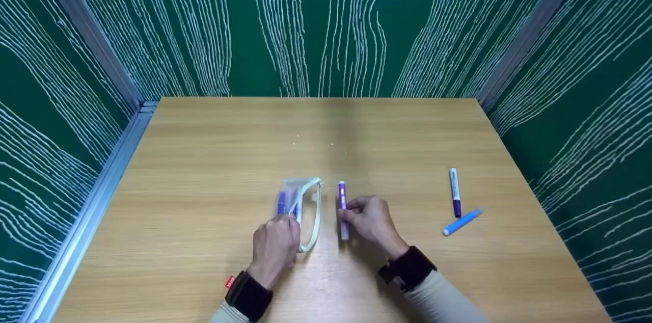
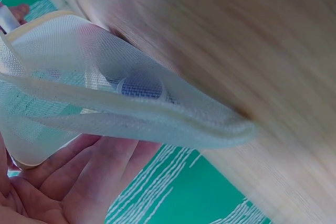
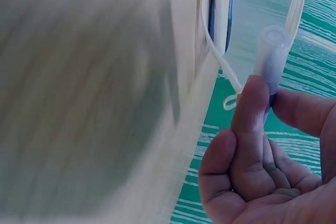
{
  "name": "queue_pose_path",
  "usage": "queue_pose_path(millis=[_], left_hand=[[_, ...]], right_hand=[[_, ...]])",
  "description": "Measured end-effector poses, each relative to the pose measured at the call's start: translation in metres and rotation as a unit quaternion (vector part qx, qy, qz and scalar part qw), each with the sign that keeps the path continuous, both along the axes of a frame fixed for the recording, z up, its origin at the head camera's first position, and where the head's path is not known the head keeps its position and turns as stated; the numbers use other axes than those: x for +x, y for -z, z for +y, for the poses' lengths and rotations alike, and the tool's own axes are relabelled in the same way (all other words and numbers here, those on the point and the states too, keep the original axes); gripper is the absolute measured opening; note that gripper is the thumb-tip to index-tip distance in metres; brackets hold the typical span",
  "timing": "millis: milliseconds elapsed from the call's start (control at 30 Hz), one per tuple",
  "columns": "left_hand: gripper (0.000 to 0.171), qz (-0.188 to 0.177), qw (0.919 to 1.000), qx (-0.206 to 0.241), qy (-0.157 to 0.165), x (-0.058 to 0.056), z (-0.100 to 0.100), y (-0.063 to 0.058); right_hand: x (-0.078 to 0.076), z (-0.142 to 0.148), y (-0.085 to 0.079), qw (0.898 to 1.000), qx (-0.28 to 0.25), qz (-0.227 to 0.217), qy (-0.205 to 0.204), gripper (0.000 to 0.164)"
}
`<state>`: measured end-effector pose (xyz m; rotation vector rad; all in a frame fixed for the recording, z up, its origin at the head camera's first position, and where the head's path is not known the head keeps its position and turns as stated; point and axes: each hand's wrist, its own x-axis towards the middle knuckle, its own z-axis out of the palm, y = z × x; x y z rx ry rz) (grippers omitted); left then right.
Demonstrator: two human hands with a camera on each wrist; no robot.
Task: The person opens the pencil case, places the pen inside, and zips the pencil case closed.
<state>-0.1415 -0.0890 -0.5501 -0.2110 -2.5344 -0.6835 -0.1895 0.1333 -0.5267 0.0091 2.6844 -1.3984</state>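
A see-through mesh pouch [image 1: 311, 185] with a pale zipper edge stands at the middle of the table, its mouth spread apart on the right side. My left hand [image 1: 276, 241] grips the pouch's near edge. Blue and purple pens show through the mesh. Just right of the mouth, my right hand [image 1: 374, 221] pinches a purple marker [image 1: 342, 193] between thumb and fingers, its length pointing away from me. In the right wrist view the marker's whitish translucent end [image 3: 273, 51] sticks up past my fingertips. The left wrist view shows the mesh [image 2: 131, 103] over my left fingers [image 2: 94, 177].
To the right lie a white marker [image 1: 454, 188] with a dark purple cap and a blue marker [image 1: 462, 222], close together. Small pale specks [image 1: 332, 144] dot the table behind the pouch. Green walls with white lines [image 1: 275, 27] enclose the table at the back and sides.
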Motion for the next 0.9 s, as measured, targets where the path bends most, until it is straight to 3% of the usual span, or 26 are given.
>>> queue_pose_path(millis=[400, 900], left_hand=[[0.037, -0.003, 1.0000, -0.007, -0.005, 0.000, 0.001, 0.001], [0.036, -0.029, 0.9996, -0.004, 0.001, 0.001, -0.001, -0.002]], right_hand=[[0.007, -0.025, 0.005, 0.998, -0.040, -0.025, -0.033, 0.015], [0.003, -0.059, 0.004, 0.996, -0.074, -0.042, -0.035, 0.016]])
